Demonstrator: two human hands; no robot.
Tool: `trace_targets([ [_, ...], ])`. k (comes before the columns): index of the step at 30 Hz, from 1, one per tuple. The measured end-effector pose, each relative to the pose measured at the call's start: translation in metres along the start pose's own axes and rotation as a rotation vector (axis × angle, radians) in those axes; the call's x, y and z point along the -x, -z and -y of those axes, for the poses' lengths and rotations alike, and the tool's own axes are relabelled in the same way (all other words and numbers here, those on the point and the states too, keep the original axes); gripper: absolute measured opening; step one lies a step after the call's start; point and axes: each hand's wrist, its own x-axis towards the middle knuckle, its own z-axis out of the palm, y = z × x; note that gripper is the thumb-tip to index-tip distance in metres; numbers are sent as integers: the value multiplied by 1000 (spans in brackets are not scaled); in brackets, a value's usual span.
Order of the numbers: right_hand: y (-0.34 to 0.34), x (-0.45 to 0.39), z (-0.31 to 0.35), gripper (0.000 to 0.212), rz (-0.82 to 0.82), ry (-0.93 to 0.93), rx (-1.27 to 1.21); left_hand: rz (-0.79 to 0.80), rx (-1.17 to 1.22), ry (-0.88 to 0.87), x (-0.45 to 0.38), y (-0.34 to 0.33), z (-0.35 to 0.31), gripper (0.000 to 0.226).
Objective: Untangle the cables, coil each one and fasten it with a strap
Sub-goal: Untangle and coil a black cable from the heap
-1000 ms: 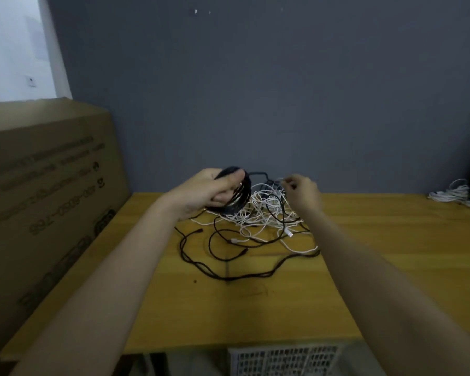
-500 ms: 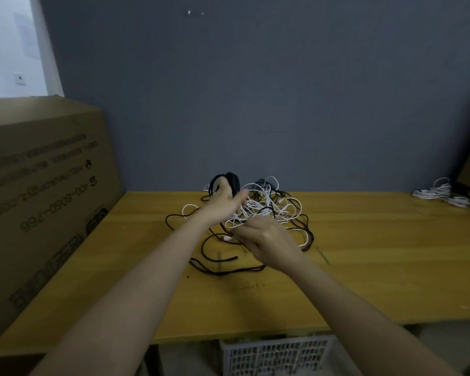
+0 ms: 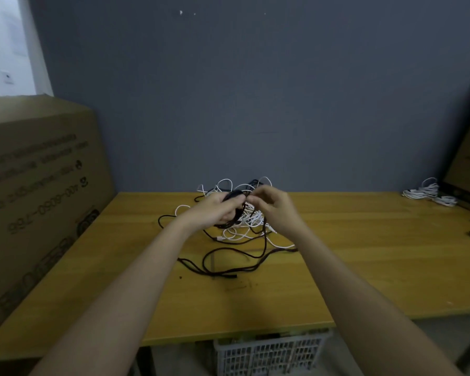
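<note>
A partly wound black cable coil (image 3: pixel 235 204) is gripped in the left hand (image 3: pixel 217 211), fingers curled round the bundle, above the wooden table (image 3: pixel 364 253). The right hand (image 3: pixel 273 206) has been brought up from lower over the tangle half a second ago and is now held just beside the coil, thumb and forefinger drawn together in what appears to be a pinch on a strand at the coil's upper edge; which strand is pinched cannot be told at this distance. A second ago that hand was seen farther right, at the back of the heap. The change is judged to mark another loop being fed onto the coil, so the black cable's winding is under way and not yet finished: its loose tail (image 3: pixel 223 272) is seen trailing in curves across the tabletop towards the near edge. The white cables (image 3: pixel 244 226) are left knotted in a heap beneath and behind both hands. No strap can be identified.

Further white cable bundles (image 3: pixel 429 192) lie well apart at the far right of the table. Printing on the cardboard box (image 3: pixel 38 172) at left is seen upside down; digits resembling "400-8050-766" can be made out, the rest being too blurred to read. A grey plastic crate (image 3: pixel 269 356) is visible under the table.
</note>
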Motion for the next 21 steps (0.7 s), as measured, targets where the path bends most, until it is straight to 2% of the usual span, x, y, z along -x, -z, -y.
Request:
trace_targets([
  [4,-4,13,-32,21,112,-125,168,-117,188,-37,9,16,-8,33],
  [6,-8,12,-45,22,135,-173,262,-134,213,-55,12,19,-15,38],
  [10,3,-25,-49,22,180,-237,699,-182,126,-26,10,22,-23,58],
  [11,10,-43,-40,21,71,-239,697,-214,118,-13,8,24,-25,57],
  [12,18,-60,-25,20,-138,-235,552,-257,108,1,6,27,-26,55],
  [13,27,-76,-3,20,-369,-221,275,-306,90,6,3,30,-27,51],
  [14,35,-87,19,20,-583,-131,0,-343,70,-1,1,33,-28,47],
  [15,41,-91,39,21,-733,-9,-193,-361,65,-14,-1,34,-29,44],
  [16,42,-93,50,21,-782,68,-260,-367,68,-27,-3,35,-30,42],
  [17,40,-89,55,19,-756,88,-230,-372,77,-31,-6,35,-30,41],
  [18,39,-87,46,17,-656,25,-74,-388,90,-25,-7,35,-30,40],
  [19,34,-81,35,17,-451,-113,192,-413,113,-12,-9,34,-29,38],
  [20,30,-75,15,18,-170,-272,452,-438,135,2,-9,33,-27,37],
  [21,31,-71,3,19,8,-379,586,-454,138,17,-9,33,-24,36],
])
